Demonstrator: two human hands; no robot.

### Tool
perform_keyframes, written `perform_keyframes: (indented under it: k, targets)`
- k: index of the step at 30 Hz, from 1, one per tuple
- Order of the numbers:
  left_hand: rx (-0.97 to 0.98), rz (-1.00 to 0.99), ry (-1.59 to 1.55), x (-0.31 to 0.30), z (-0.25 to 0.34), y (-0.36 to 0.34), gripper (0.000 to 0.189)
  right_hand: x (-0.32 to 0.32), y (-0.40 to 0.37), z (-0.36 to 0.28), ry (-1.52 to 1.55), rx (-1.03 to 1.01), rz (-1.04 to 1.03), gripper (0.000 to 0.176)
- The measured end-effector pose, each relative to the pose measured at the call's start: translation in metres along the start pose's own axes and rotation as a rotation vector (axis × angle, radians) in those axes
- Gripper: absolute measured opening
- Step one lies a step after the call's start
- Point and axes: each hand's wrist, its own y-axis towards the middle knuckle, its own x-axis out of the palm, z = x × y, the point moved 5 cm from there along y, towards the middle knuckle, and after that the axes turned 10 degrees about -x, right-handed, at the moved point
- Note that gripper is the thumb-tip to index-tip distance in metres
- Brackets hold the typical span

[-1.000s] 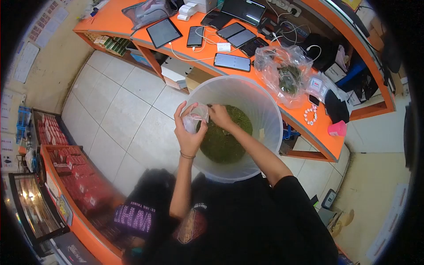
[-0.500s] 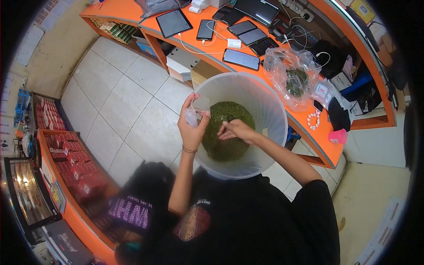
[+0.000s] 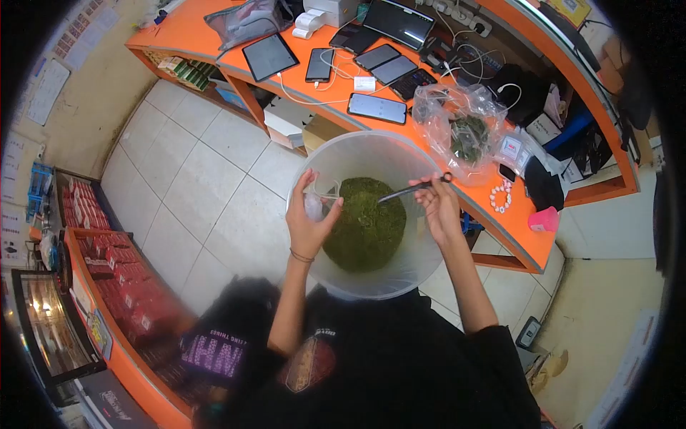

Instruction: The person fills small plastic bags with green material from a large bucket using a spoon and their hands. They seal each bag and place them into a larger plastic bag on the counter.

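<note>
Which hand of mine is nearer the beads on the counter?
Right. Your right hand is by the edge of the tub facing the beads; your left hand is across the tub, farther away.

Tub (image 3: pixel 420 252), bottom mostly hidden beneath green shreds (image 3: pixel 363 232)

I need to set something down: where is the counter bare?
The counter is bare left of the grey bag, with a smaller patch bordered by the bracelet and pink cup. Between these, tablet, phones and clear bag crowd it.
</note>
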Motion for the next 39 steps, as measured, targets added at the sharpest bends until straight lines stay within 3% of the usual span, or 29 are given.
perform_keyframes:
  k: [2,3,5,9,11,14,18,20,21,23,25,27,28,30,33,34,36,37,38,39]
  targets:
    - [0.034,-0.01,0.084,0.005,-0.001,-0.002,0.073,0.007,-0.011,-0.026,-0.045,-0.258,0.157,0.033]
    - [0.06,-0.021,0.171,0.009,-0.001,-0.003,0.076,0.02,-0.018,-0.033,-0.044,-0.269,0.156,0.033]
    - [0.035,-0.068,0.171,0.013,-0.005,-0.005,0.079,0.048,-0.036,-0.052,-0.227,-0.524,0.125,0.037]
    - [-0.046,-0.153,0.173,0.014,-0.005,-0.007,0.086,0.081,-0.066,-0.037,-0.289,-0.766,-0.091,0.025]
    - [-0.033,-0.154,0.172,0.014,-0.005,-0.006,0.087,0.101,-0.082,-0.031,-0.633,-0.996,-0.406,0.017]
    - [-0.024,-0.157,0.166,0.014,-0.005,-0.007,0.088,0.111,-0.094,-0.03,-0.78,-1.089,-0.557,0.015]
    - [-0.002,-0.144,0.18,0.014,-0.007,-0.007,0.09,0.09,-0.086,-0.033,-0.594,-1.007,-0.364,0.011]
    - [-0.005,-0.147,0.183,0.014,-0.008,-0.006,0.09,0.073,-0.069,-0.03,-0.792,-0.504,-0.293,0.012]
    - [-0.006,-0.152,0.188,0.014,-0.008,-0.006,0.09,0.064,-0.065,-0.032,-0.794,-0.505,-0.294,0.012]
    - [0.011,-0.168,0.185,0.016,-0.009,-0.006,0.09,0.04,-0.068,0.02,-1.302,0.158,-0.993,0.013]
    - [0.034,-0.188,0.185,0.018,-0.005,-0.004,0.09,0.044,-0.073,0.028,-1.324,0.059,-1.066,0.017]
    - [0.01,-0.296,0.16,0.021,-0.005,-0.008,0.09,0.064,-0.067,0.003,-1.05,-0.454,-0.462,0.026]
    - [0.009,-0.301,0.16,0.021,-0.006,-0.009,0.09,0.071,-0.066,0.005,-1.051,-0.45,-0.458,0.026]
    - [0.068,-0.403,0.139,0.027,-0.004,-0.011,0.092,0.09,-0.061,-0.005,-1.128,-0.757,-0.488,0.032]
    - [0.061,-0.409,0.101,0.026,0.001,-0.011,0.089,0.085,-0.047,0.021,-1.274,-0.823,-0.546,0.032]
    - [0.065,-0.411,0.101,0.027,0.001,-0.01,0.089,0.084,-0.043,0.024,-1.211,-0.868,-0.479,0.031]
    - [0.297,-0.231,0.393,0.024,0.003,-0.011,0.072,0.082,-0.038,0.027,-1.167,-0.885,-0.484,0.03]
    - [0.297,-0.228,0.394,0.023,-0.001,-0.01,0.072,0.084,-0.036,0.025,-1.124,-0.903,-0.49,0.03]
    - [0.215,-0.355,0.316,0.028,-0.009,-0.011,0.059,0.084,-0.036,0.023,-1.124,-0.904,-0.495,0.03]
    - [0.131,-0.483,0.235,0.032,-0.016,-0.014,0.047,0.084,-0.033,0.018,-1.014,-0.694,-0.496,0.031]
